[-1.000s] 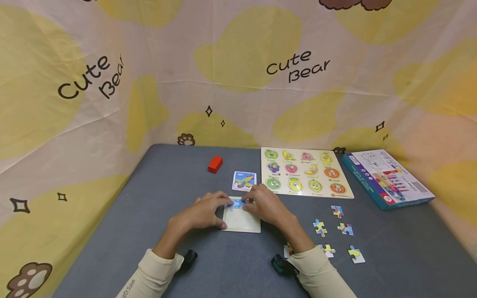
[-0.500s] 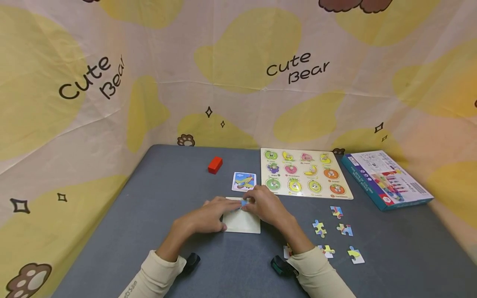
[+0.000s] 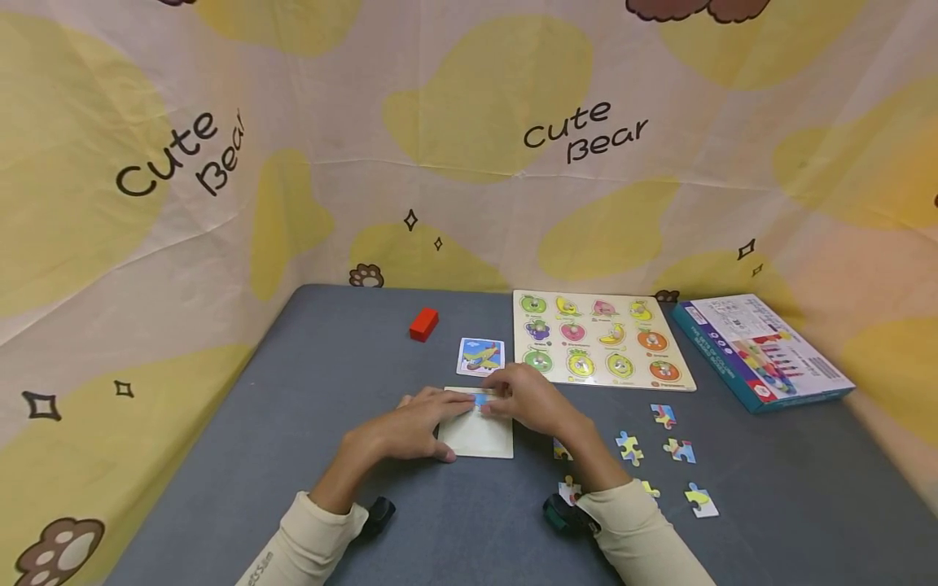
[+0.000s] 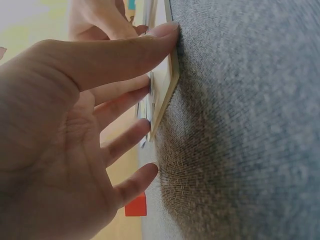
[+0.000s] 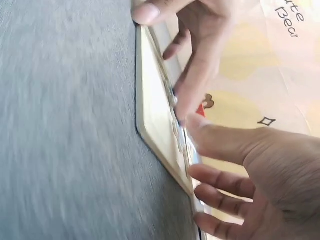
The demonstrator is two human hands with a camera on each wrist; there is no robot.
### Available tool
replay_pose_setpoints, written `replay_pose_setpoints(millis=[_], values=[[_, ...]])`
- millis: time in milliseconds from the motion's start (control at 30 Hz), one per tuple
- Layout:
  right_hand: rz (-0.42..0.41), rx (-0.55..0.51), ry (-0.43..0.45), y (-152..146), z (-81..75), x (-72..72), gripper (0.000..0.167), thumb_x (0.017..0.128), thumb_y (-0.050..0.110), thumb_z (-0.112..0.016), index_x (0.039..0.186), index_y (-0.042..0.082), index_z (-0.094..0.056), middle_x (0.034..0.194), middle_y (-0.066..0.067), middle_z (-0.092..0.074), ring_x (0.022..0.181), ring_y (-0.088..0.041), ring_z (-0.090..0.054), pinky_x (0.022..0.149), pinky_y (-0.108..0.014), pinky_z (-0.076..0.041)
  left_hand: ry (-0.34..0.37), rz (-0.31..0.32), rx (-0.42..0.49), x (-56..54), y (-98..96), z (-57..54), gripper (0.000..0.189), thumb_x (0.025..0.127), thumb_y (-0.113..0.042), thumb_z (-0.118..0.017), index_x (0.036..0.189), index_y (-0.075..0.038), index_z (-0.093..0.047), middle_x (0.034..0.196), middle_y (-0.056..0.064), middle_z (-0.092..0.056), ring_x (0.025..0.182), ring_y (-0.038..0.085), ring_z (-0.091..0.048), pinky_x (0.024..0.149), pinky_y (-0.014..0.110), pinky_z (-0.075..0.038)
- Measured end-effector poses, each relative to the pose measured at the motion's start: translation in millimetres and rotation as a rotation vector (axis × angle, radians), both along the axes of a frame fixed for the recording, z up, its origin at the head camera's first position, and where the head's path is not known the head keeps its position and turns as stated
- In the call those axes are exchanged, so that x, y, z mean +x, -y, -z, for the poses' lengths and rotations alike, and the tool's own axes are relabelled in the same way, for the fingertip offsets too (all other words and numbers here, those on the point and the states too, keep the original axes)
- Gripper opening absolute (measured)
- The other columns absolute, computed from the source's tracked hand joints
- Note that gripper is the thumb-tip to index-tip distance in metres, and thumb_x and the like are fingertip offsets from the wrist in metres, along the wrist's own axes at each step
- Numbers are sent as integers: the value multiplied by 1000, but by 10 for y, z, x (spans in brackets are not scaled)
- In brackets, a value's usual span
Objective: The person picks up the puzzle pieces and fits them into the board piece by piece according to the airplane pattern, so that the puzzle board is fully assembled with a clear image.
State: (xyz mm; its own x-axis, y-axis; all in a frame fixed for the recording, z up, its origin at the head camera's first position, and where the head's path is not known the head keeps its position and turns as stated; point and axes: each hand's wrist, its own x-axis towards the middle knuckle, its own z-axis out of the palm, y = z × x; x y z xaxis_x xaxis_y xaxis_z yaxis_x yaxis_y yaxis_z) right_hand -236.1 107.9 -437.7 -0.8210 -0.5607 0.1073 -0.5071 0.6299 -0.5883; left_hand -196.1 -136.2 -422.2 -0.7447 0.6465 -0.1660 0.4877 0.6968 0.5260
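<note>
A pale square puzzle tray [image 3: 479, 441] lies on the table with blue jigsaw pieces [image 3: 479, 400] along its far side, mostly hidden under fingers. My left hand [image 3: 414, 427] reaches over the tray's left side, its fairly straight fingers resting on the pieces. Its thumb lies at the tray's near edge, also seen in the left wrist view. From the right, my right hand [image 3: 535, 403] has its thumb and fingertips beside the blue pieces; the right wrist view shows a gap between thumb and fingers [image 5: 212, 175], with nothing visibly pinched. Several loose jigsaw pieces [image 3: 628, 448] lie to the right.
Beyond the tray sits an airplane picture card [image 3: 479, 356], with a red block [image 3: 423, 324] farther back. A fruit board [image 3: 604, 340] is at the back right, beside a teal-edged box [image 3: 762, 350]. Printed cloth hangs behind the grey table [image 3: 308, 358].
The left fingers have slid right across the blue pieces. My right hand has shifted slightly right, its fingertips spreading and leaving a blue piece in sight. Another loose piece shows beside the right forearm.
</note>
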Motion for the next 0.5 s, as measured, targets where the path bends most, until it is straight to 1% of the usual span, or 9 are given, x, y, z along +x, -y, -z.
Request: replay_pose_setpoints(millis=[133,267,400,500], values=[[-22,-7,32,-117,-35,17,31,92,22,-84,118,5,-78,96,0,-70,87,-15,-61,79,-31,-50,-4,0,-15,-2,-6,1,77,89,-20,-84,158,-10,-51,166,2,-45,145,31,-41,101,55,-37],[-30,-14,51,-241,-76,70,36,93,27,-83,123,7,-77,105,-1,-73,94,-18,-63,86,-36,-52,5,-10,-25,5,-11,-8,77,89,-20,-84,158,-11,-51,166,0,-45,145,30,-40,105,59,-36],[-8,-26,55,-388,-134,154,39,93,27,-83,126,7,-76,115,-4,-75,105,-20,-67,96,-44,-54,6,-13,-26,14,-17,-9,76,89,-19,-84,158,-12,-52,166,-1,-44,146,30,-39,106,60,-35],[32,-26,63,-522,-161,219,40,93,28,-83,127,8,-76,119,-3,-74,109,-20,-66,100,-48,-53,0,-11,-25,17,-20,-6,76,89,-19,-85,158,-11,-52,167,-1,-44,147,30,-39,104,58,-34]])
